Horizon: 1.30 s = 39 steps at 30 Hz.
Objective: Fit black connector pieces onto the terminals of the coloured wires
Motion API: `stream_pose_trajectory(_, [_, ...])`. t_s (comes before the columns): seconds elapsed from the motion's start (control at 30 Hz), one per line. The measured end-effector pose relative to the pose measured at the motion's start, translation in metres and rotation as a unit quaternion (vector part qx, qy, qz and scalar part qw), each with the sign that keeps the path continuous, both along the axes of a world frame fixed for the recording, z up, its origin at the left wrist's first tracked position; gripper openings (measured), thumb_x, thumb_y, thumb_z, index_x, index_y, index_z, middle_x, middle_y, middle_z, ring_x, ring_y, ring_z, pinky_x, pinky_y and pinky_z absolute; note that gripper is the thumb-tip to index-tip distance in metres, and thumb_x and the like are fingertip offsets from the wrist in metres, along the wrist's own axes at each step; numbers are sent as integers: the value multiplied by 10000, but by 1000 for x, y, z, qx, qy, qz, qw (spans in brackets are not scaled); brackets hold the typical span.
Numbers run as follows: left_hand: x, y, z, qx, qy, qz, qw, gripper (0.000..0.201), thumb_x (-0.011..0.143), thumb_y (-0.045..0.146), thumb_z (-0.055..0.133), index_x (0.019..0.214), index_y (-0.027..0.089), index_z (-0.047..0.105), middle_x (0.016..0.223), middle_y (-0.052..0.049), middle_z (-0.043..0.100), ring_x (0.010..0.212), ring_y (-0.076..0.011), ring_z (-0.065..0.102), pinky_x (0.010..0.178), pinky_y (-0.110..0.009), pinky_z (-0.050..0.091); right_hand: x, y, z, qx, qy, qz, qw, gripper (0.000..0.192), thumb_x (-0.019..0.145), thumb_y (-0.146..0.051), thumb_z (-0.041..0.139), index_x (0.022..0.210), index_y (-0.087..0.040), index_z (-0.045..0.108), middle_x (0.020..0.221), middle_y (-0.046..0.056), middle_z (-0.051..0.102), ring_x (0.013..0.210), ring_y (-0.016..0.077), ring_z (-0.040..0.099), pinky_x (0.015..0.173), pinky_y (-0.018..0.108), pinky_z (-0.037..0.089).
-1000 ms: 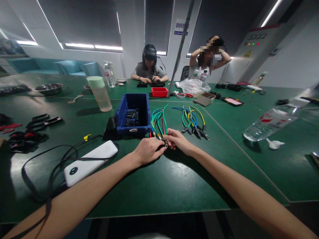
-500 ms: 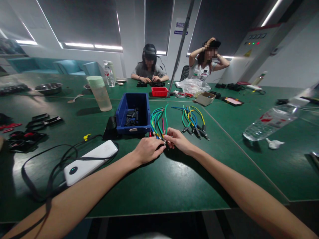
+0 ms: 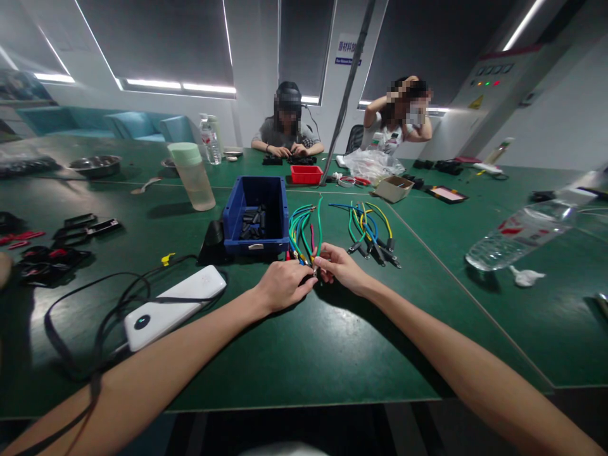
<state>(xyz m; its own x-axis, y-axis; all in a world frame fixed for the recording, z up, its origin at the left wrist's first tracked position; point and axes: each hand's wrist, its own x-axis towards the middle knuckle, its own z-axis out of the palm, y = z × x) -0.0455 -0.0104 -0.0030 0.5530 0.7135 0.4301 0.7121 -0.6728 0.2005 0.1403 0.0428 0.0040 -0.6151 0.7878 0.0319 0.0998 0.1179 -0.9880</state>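
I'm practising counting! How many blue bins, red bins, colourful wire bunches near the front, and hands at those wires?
Blue bin: 1
Red bin: 1
Left wire bunch and right wire bunch: 2
Left hand and right hand: 2
Total: 6

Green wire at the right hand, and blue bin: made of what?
Green wire: probably smooth plastic or rubber insulation, by its even colour and soft curve; any core is hidden. Blue bin: likely moulded hard plastic, satin, by its uniform colour and straight walls.
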Motion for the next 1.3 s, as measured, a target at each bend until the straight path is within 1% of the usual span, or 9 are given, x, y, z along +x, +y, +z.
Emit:
stream_pose_trajectory(0.23, [0,-1,2,2,6,0,1000,259,908,330,445,929,173,650,848,-58,678,771,-169,610,690,-277,464,0,0,-1,-2,-7,9,1000,281,818,-444,570,898,-190,480,633,-49,525,456,68,483,379,165,353])
stream_pose_trajectory(0.43, [1,-1,3,-6,14,4,1000,258,905,334,448,918,177,652,838,-61,673,783,-178,611,695,-285,467,0,0,-2,7,-11,16,1000,265,824,-433,564,902,-191,489,633,-50,514,452,65,476,382,167,360])
stream_pose_trajectory(0.57, [1,-2,4,-10,15,1,1000,248,901,331,455,932,178,648,849,-62,673,797,-177,613,706,-282,466,-2,0,-2,8,-15,12,1000,259,818,-419,570,906,-185,501,627,-50,511,453,65,473,377,165,354])
stream_pose_trajectory(0.77, [2,-2,5,-17,12,-4,1000,239,894,336,468,945,183,645,879,-59,678,821,-181,616,720,-283,468,-3,-1,-1,13,-30,4,999,240,809,-393,573,873,-167,524,556,-64,485,429,64,448,384,172,365])
stream_pose_trajectory(1.3, [1,-2,5,-21,9,-6,1000,241,897,333,463,954,186,645,890,-63,677,833,-182,619,733,-287,474,-3,-2,0,4,-28,4,1000,259,811,-407,573,909,-169,539,570,-61,490,440,66,465,385,170,364])
